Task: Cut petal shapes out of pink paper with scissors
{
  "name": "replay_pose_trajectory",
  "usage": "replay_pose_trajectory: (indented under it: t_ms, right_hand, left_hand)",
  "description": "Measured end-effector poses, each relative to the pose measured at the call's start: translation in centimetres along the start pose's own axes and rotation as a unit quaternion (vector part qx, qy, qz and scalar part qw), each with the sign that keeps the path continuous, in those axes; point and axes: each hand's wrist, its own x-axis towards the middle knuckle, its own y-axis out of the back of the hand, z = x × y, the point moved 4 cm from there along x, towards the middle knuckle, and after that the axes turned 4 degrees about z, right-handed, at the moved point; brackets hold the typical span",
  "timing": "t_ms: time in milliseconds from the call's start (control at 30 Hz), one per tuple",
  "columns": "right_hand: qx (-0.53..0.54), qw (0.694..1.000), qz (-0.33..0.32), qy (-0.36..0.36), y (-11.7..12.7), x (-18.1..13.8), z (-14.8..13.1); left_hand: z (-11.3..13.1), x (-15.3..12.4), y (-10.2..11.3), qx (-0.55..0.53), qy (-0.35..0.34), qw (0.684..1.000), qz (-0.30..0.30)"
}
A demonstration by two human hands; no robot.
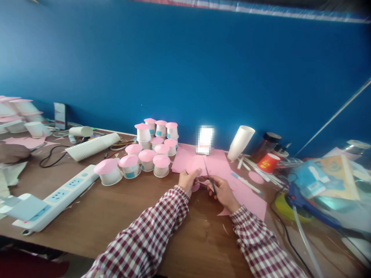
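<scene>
Centre of frame: left hand (188, 181) pinches a small piece of pink paper (196, 187); right hand (222, 190) grips dark metal scissors (213, 185), blades pointing up-frame, close beside it. Flat, matte pink sheets (185, 159) spread behind and right of the hands; a slim white marker (246, 183) lies across them, near the right hand. Left of centre, small round tubs (130, 170) wear pink disc tops, some stacked. Lower left: smooth white power strip (66, 193); above it, a ribbed stack of cups (92, 146) on its side. Right: glossy red cup (268, 163), blue glue gun (315, 210), cluttered cords. Brown tabletop (121, 216), wood-like.
</scene>
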Motion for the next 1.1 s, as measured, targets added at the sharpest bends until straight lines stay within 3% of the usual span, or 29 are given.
replay_pose_trajectory:
  t_ms: [1100]
  right_hand:
    - [0.0, 1.0, -0.016, -0.002, -0.05, 0.04, 0.45]
  left_hand:
    - [0.45, -0.35, 0.0, 0.007, -0.01, 1.0, 0.012]
